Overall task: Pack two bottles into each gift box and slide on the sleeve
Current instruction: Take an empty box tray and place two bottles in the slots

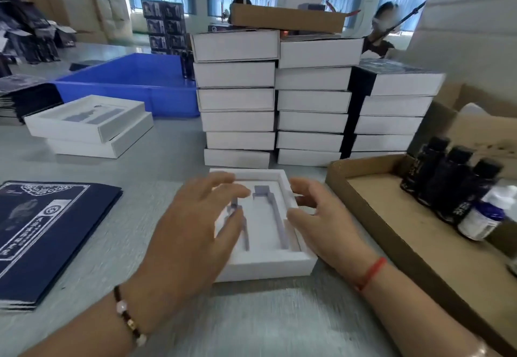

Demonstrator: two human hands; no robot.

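A white gift box [268, 264] with two bottle-shaped cavities lies open on the grey table in front of me; both cavities hold nothing. My left hand [195, 222] hovers over the box's left side with fingers spread. My right hand [316, 217] is at the box's right wall, fingers loosely curved beside it. Dark bottles [447, 183] stand in a cardboard tray [377, 217] at the right. Flat navy sleeves [42, 233] are stacked at the left.
Stacks of white boxes [307, 99] rise right behind the open box. Two more open white boxes [89, 127] sit at the left, with a blue plastic bin [131, 85] behind them. A white bottle [484, 217] lies by the dark ones. People sit beyond the stacks.
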